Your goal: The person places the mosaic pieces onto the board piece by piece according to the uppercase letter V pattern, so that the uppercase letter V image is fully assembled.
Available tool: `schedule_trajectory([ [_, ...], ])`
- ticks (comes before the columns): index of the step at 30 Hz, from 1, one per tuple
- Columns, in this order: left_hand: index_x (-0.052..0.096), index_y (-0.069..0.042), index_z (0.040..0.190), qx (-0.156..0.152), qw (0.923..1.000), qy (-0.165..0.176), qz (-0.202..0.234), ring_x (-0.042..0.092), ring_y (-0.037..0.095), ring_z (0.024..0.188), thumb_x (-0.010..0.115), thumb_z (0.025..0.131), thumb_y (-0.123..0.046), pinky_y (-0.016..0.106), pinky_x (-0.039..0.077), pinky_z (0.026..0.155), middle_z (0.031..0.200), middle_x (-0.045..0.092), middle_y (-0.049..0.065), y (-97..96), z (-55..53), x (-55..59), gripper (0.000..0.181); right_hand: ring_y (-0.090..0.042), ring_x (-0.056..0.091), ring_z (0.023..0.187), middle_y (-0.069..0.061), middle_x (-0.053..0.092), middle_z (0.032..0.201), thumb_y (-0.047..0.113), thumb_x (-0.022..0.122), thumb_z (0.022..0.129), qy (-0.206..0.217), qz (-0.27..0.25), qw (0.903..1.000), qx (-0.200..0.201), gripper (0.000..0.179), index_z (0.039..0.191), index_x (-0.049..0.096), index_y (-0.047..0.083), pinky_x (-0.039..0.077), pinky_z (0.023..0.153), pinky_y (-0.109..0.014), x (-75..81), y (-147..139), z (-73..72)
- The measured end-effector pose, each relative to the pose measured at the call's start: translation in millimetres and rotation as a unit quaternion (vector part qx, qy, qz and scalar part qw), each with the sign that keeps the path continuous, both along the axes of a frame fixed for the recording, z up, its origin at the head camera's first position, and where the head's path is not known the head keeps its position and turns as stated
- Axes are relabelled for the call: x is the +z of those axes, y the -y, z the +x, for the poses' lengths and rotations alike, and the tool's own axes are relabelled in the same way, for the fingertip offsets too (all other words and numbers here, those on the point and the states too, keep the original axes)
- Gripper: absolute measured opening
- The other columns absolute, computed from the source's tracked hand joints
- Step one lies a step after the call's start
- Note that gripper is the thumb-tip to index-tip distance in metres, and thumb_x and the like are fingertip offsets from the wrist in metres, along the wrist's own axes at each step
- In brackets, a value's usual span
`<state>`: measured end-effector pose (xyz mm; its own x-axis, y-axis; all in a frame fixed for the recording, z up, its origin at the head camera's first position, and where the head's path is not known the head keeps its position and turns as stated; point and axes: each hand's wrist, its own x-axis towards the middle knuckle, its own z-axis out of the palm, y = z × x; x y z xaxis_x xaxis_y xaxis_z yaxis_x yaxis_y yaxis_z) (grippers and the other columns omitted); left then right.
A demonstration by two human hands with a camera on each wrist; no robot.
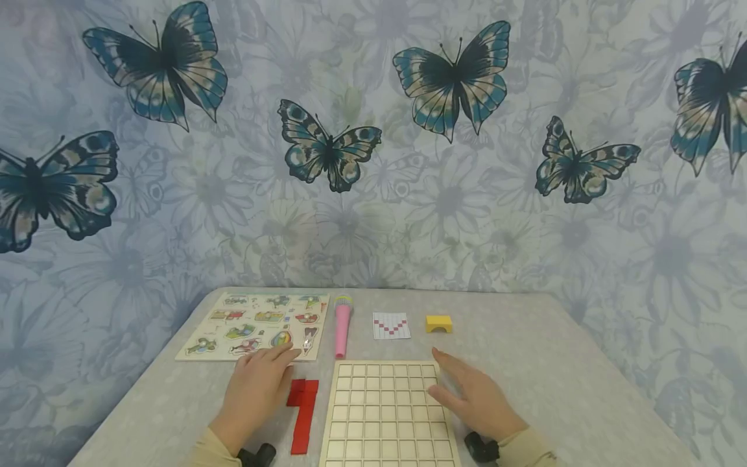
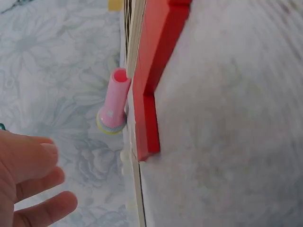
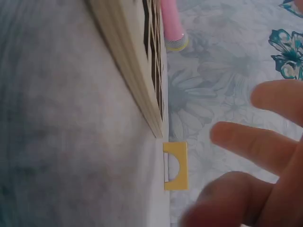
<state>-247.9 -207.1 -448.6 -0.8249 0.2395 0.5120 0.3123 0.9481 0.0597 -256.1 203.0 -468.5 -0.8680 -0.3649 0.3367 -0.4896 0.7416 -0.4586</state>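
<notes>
My left hand (image 1: 257, 389) is held over the table between a picture puzzle board (image 1: 195, 347) and several red square tiles (image 1: 303, 421). Its fingers are loosely spread with nothing in them; the fingertips overlap the puzzle's near edge in the head view. The red tiles lie touching, in a long column with a short step to the left at its top. My right hand (image 1: 481, 399) hovers at the right edge of a wooden grid board (image 1: 388, 412), thumb and fingers apart and holding nothing. The visible grid squares hold no tiles.
Behind the grid board lie a pink toy microphone (image 1: 342, 327), a white card (image 1: 391, 325) with a V pattern of red squares, and a yellow arch block (image 1: 439, 323). A wall with butterfly-patterned covering (image 1: 455, 240) stands along the table's back edge.
</notes>
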Motion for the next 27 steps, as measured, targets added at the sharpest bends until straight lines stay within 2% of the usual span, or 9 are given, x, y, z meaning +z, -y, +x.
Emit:
schedule_trajectory([
  [2, 0.077, -0.017, 0.113, 0.004, 0.9993, 0.033, 0.017, 0.071, 0.027, 0.101, 0.082, 0.084, -0.011, 0.053, 0.055, 0.088, 0.115, 0.075, 0.002, 2.2, -1.4, 0.1, 0.03, -0.027, 0.051, 0.142, -0.003, 0.048, 0.158, 0.048, 0.06, 0.102, 0.015, 0.004, 0.9999, 0.005, 0.064, 0.157, 0.044, 0.018, 0.043, 0.112, -0.049, -2.2, -2.6, -2.9],
  [4, 0.078, -0.017, 0.105, 0.009, 0.9964, 0.079, 0.031, 0.071, 0.022, 0.093, 0.084, 0.082, -0.011, 0.045, 0.057, 0.078, 0.103, 0.075, -0.002, 3.6, -2.6, 0.3, 0.024, -0.029, 0.053, 0.14, -0.007, 0.05, 0.156, 0.049, 0.058, 0.103, 0.021, 0.016, 0.9996, 0.009, 0.063, 0.155, 0.048, 0.014, 0.044, 0.111, -0.051, -4.5, -4.7, -5.3],
  [7, 0.078, -0.019, 0.098, 0.021, 0.9891, 0.141, 0.037, 0.069, 0.016, 0.086, 0.086, 0.082, -0.015, 0.041, 0.057, 0.073, 0.096, 0.074, -0.005, 4.5, -4.4, 0.5, 0.018, -0.032, 0.056, 0.137, -0.012, 0.052, 0.154, 0.049, 0.059, 0.103, 0.025, 0.036, 0.999, 0.009, 0.062, 0.151, 0.053, 0.01, 0.046, 0.109, -0.052, -7.1, -6.9, -8.4],
  [10, 0.078, -0.022, 0.093, 0.031, 0.9831, 0.176, 0.039, 0.064, 0.01, 0.079, 0.086, 0.082, -0.02, 0.038, 0.055, 0.068, 0.095, 0.074, -0.008, 4.7, -5.9, -0.1, 0.014, -0.033, 0.058, 0.134, -0.012, 0.055, 0.151, 0.049, 0.06, 0.102, 0.038, 0.056, 0.9977, 0.007, 0.06, 0.146, 0.058, 0.009, 0.047, 0.107, -0.052, -7.7, -8.4, -11.5],
  [14, 0.078, -0.026, 0.088, 0.038, 0.978, 0.2, 0.046, 0.059, 0.006, 0.074, 0.086, 0.082, -0.022, 0.036, 0.052, 0.064, 0.092, 0.074, -0.01, 5.1, -7.8, -3.2, 0.011, -0.032, 0.06, 0.132, -0.009, 0.057, 0.15, 0.05, 0.061, 0.101, 0.064, 0.069, 0.9955, 0.008, 0.057, 0.142, 0.062, 0.01, 0.048, 0.106, -0.053, -7.8, -9.2, -13.4],
  [18, 0.079, -0.026, 0.087, 0.041, 0.9748, 0.215, 0.044, 0.058, 0.006, 0.072, 0.086, 0.083, -0.023, 0.036, 0.052, 0.064, 0.091, 0.074, -0.011, 5.5, -9.8, -6.1, 0.009, -0.029, 0.061, 0.131, -0.005, 0.056, 0.151, 0.047, 0.06, 0.102, 0.068, 0.083, 0.9941, 0.015, 0.052, 0.14, 0.064, 0.01, 0.049, 0.104, -0.051, -9.0, -9.4, -13.6],
  [27, 0.079, -0.028, 0.088, 0.034, 0.9775, 0.202, 0.05, 0.064, 0.008, 0.074, 0.086, 0.082, -0.024, 0.039, 0.054, 0.065, 0.091, 0.075, -0.01, 7.5, -12.2, -10.4, 0.009, -0.028, 0.061, 0.131, -0.004, 0.055, 0.152, 0.039, 0.062, 0.103, 0.071, 0.082, 0.9937, 0.028, 0.047, 0.14, 0.065, 0.011, 0.051, 0.102, -0.05, -10.7, -12.0, -15.0],
])
